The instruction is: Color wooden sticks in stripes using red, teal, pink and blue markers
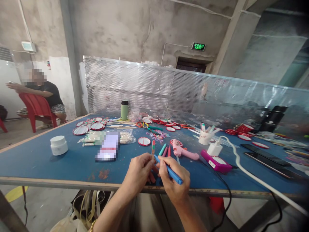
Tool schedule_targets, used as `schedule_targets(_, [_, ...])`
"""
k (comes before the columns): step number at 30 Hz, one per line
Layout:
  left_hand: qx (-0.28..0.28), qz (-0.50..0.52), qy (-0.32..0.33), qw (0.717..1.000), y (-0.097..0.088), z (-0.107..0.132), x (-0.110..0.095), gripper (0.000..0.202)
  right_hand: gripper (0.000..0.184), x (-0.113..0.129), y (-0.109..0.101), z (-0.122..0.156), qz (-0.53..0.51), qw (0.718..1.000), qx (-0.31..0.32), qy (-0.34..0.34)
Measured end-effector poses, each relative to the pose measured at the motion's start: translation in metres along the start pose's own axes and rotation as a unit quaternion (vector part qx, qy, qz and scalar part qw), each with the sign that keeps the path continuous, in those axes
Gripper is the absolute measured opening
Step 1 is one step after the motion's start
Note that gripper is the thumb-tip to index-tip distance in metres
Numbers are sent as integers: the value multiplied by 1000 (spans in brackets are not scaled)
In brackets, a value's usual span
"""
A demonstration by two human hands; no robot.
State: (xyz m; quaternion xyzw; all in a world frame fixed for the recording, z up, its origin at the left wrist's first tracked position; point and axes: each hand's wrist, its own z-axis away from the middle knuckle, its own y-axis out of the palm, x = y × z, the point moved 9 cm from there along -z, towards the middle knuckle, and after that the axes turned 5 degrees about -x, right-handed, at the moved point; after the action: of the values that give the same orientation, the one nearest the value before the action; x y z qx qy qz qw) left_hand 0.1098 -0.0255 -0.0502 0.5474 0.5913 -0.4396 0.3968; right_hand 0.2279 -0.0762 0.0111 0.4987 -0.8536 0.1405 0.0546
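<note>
Over the front edge of the blue table, my left hand (139,169) pinches a wooden craft stick (153,149) upright; its upper part bears red and green colour. My right hand (175,180) is closed around a blue marker (174,173), whose tip meets the stick or lies just beside it. Just beyond my hands lie several coloured markers (165,150) in teal, mauve and red. A pink hot glue gun (184,152) rests to their right. A round red-rimmed mirror (144,141) lies behind the stick.
At left stand a white jar (59,145) and a lit phone (108,146). Behind are a green bottle (124,110), pliers (154,128) and more red-rimmed mirrors. A cup of pens (204,136), a purple power strip (215,161) and cables occupy the right. A person sits on a red chair (36,106).
</note>
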Motion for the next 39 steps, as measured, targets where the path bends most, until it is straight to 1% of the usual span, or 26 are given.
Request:
schedule_targets(7, [-1, -1, -4, 1000, 0, 0, 0, 26, 14, 0, -4, 2, 10, 1000, -19, 2])
schedule_targets(14, [-3, -12, 1, 1000, -1, 0, -2, 27, 15, 1, 0, 0, -5, 1000, 1, -8])
schedule_targets(24, [-10, -22, 2, 1000, -2, 1, -4, 26, 15, 3, 1, -1, -27, 1000, 5, -13])
schedule_targets(28, [-7, -24, 5, 1000, -2, 1, -3, 26, 14, 4, 1, -1, -9, 1000, 4, -15])
schedule_targets(36, [2, -11, 1, 1000, 0, 0, -1, 27, 13, -3, -7, 3, 14, 999, -31, 14])
schedule_targets(39, [-2, -6, 1, 1000, -1, 0, -1, 26, 14, -2, -6, 2, 17, 1000, -24, 10])
